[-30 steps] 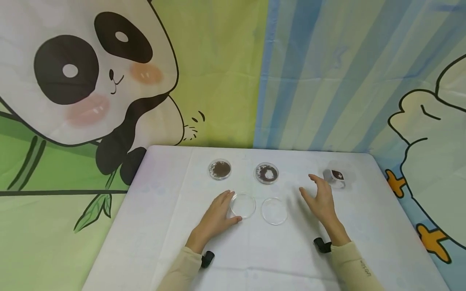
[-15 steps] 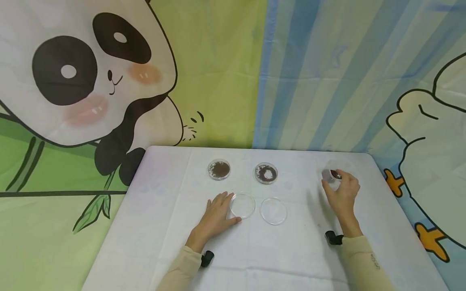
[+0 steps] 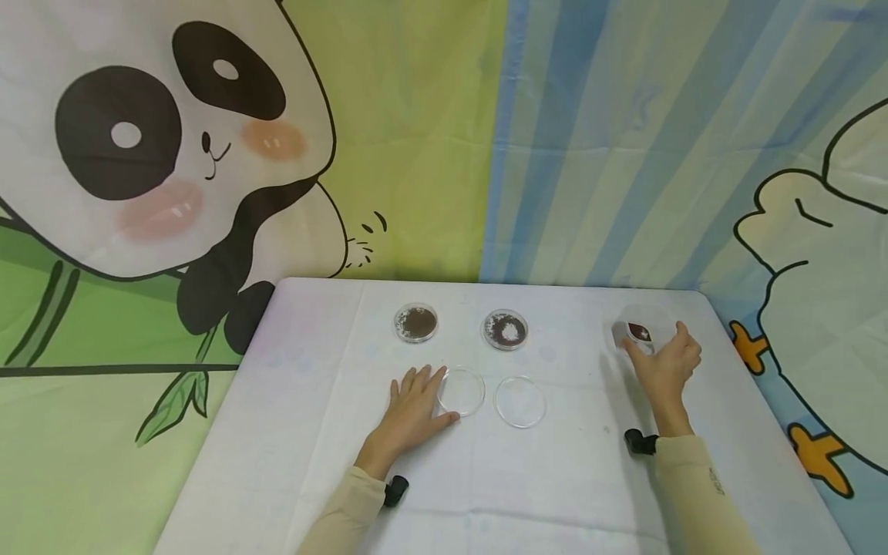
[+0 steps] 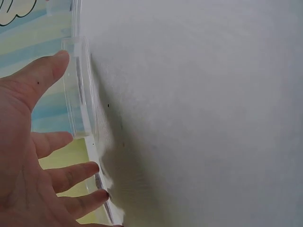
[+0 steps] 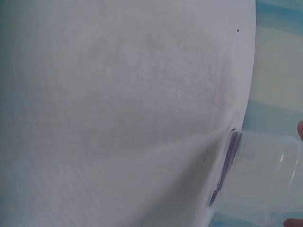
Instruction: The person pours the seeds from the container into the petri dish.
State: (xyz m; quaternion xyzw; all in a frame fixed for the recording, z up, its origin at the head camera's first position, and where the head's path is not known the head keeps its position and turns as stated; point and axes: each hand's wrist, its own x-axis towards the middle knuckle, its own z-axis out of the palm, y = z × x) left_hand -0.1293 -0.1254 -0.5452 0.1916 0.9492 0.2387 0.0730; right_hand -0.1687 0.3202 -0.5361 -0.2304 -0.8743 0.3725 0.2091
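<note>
In the head view, my left hand [image 3: 409, 416] has its fingers spread beside a clear round dish [image 3: 461, 391], thumb and index fingertip at its rim. The left wrist view shows this clear dish [image 4: 78, 90] edge-on between thumb and index finger. At the right, my right hand [image 3: 666, 370] is spread wide around a clear cup [image 3: 620, 333] with dark brown stuff at its bottom. In the right wrist view two fingertips appear at either side of the upright cup's [image 5: 260, 175] upper end; firm contact cannot be made out.
A second clear dish [image 3: 520, 402] lies right of the first. Behind them stand two clear dishes of dark brown crumbly material, the left one [image 3: 416, 322] mostly covered, the right one [image 3: 505, 330] with a pale bare patch. A white cloth [image 3: 541, 493] covers the table.
My right hand has moved right to the cup, and its fingers have spread wider around it. The left hand and the dishes stay in place.
</note>
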